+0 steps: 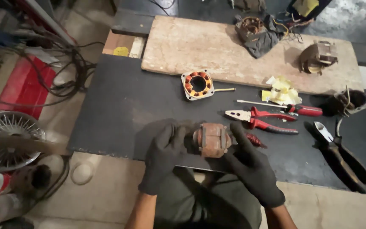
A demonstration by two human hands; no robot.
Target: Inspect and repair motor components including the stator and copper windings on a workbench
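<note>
i have my gloved left hand (164, 155) and right hand (250, 166) both clamped on the ends of a rusty motor core (211, 140) just above the dark mat's (119, 106) near edge, and it looks heavy, stiff and gritty, best gripped by its metal sides.

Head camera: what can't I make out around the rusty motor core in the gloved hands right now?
- Rusty motor core: its ends and underside are covered by the left hand and right hand.
- Red coil: partly behind the right hand's fingers.
- Dark cutters: black handles blend into the dark mat.
- Spoked wheel: cut off by the left edge.
</note>
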